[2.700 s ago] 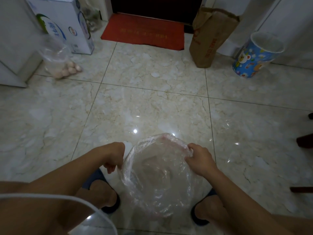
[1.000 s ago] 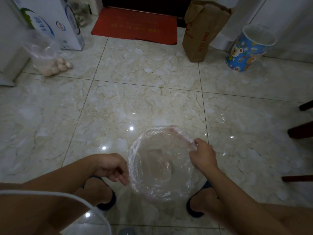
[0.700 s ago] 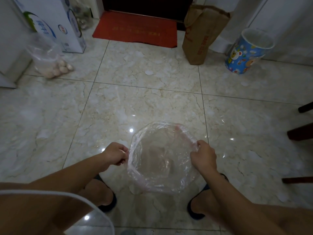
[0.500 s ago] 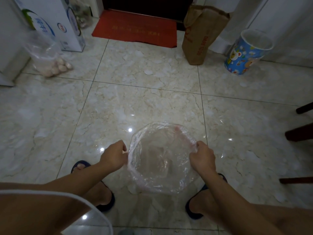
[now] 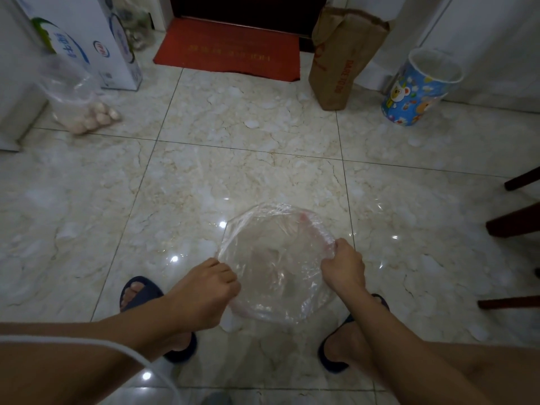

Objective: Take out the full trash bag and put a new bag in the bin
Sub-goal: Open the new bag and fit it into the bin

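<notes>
A clear, empty plastic bag (image 5: 274, 264) hangs open in front of me, its mouth spread into a wide ring above the floor. My left hand (image 5: 209, 283) grips the rim on the left side. On the right side of the rim, my right hand (image 5: 343, 267) pinches the plastic. The blue cartoon-printed bin (image 5: 418, 89) stands far off at the back right near the white wall, apart from the bag, with a white lining showing at its rim.
A brown paper bag (image 5: 339, 59) stands left of the bin. A red doormat (image 5: 230, 51) lies at the dark door. A white carton (image 5: 84, 39) and a clear bag of eggs (image 5: 87, 112) sit at the back left. Dark chair legs (image 5: 514, 220) at the right.
My left hand let go of the rim a second ago, then took hold of it again. My left foot has stepped forward, and the bag's mouth stays spread.
</notes>
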A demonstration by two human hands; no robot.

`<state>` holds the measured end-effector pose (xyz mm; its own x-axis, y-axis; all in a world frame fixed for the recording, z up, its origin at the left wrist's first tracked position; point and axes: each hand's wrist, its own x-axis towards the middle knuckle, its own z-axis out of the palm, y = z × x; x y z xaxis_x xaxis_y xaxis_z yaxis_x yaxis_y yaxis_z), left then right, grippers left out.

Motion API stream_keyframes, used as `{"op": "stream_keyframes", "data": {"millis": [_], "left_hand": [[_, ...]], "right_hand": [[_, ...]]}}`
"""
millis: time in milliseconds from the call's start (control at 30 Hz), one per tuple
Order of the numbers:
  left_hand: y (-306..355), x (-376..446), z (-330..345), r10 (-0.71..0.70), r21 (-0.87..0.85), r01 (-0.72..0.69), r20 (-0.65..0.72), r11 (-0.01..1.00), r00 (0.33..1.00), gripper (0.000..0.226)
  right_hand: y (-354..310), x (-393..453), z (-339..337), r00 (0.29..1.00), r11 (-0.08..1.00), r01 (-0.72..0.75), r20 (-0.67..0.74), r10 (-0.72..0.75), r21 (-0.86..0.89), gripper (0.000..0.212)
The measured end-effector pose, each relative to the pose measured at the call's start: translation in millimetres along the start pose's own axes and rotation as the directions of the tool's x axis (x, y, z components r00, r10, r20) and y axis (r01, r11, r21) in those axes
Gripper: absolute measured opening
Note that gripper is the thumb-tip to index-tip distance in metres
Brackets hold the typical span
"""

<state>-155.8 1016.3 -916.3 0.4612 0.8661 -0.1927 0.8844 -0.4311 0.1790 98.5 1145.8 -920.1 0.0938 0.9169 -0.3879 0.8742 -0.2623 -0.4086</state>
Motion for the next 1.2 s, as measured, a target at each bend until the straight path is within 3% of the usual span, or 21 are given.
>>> {"op": "stream_keyframes", "data": {"millis": [167,267,400,467,500,533,567,600,633,667,700,767,1033,1200], "left_hand": [[2,-6,-5,0.141,0.122,-0.118,-0.205,0.985,0.968,0.024],[2,-12,-6,0.133,0.134,-0.109,-0.180,0.985,0.975,0.031],[-4,-18,-2,0.042,0.029,-0.047,0.153,0.998,0.987,0.034],[-2,-20,2,-0.187,-0.152,0.250,0.338,0.956,0.922,0.014],[-1,-19,0,-0.346,-0.250,0.457,0.383,0.853,0.856,0.009],[1,-16,-4,-0.487,-0.395,0.668,0.469,0.630,0.737,0.016],[0,-14,-5,-0.552,-0.547,0.766,0.545,0.337,0.631,0.018],[-1,-12,-7,-0.586,-0.664,0.747,0.591,0.037,0.554,0.016],[-3,-12,-9,-0.586,-0.715,0.673,0.632,-0.189,0.507,0.017],[-6,-11,-13,-0.554,-0.718,0.619,0.671,-0.319,0.492,0.022],[-9,-11,-14,-0.514,-0.696,0.609,0.707,-0.381,0.486,0.027],[-5,-11,-18,-0.462,-0.658,0.644,0.745,-0.390,0.481,0.027],[-3,-7,-4,-0.416,-0.608,0.769,0.762,-0.198,0.496,0.011],[-9,3,4,-0.457,-0.584,0.791,0.763,-0.185,0.457,0.011]], "right_hand": [[0,1,-2,1.000,1.000,-0.004,-0.007,0.004,0.017,0.018],[1,2,-3,1.000,1.000,-0.014,-0.002,0.014,0.027,0.018],[3,3,-2,0.999,0.999,-0.031,0.010,0.031,0.039,0.021],[3,3,-2,0.999,0.999,-0.032,0.013,0.032,0.040,0.023],[3,3,-2,1.000,0.999,-0.029,0.014,0.028,0.039,0.023],[3,3,-2,1.000,0.999,-0.024,0.016,0.023,0.038,0.023],[3,3,-1,1.000,0.999,-0.016,0.019,0.016,0.034,0.022],[3,2,0,1.000,1.000,-0.007,0.023,0.007,0.028,0.022],[2,2,1,1.000,1.000,0.001,0.025,-0.002,0.022,0.022],[2,2,1,1.000,1.000,0.007,0.025,-0.008,0.018,0.023],[2,2,2,1.000,1.000,0.011,0.024,-0.011,0.015,0.023],[2,2,1,1.000,1.000,0.009,0.021,-0.009,0.016,0.024],[1,1,0,1.000,1.000,0.006,0.029,-0.007,0.027,0.024],[2,0,-1,1.000,1.000,0.015,0.028,-0.015,0.018,0.021]]}}
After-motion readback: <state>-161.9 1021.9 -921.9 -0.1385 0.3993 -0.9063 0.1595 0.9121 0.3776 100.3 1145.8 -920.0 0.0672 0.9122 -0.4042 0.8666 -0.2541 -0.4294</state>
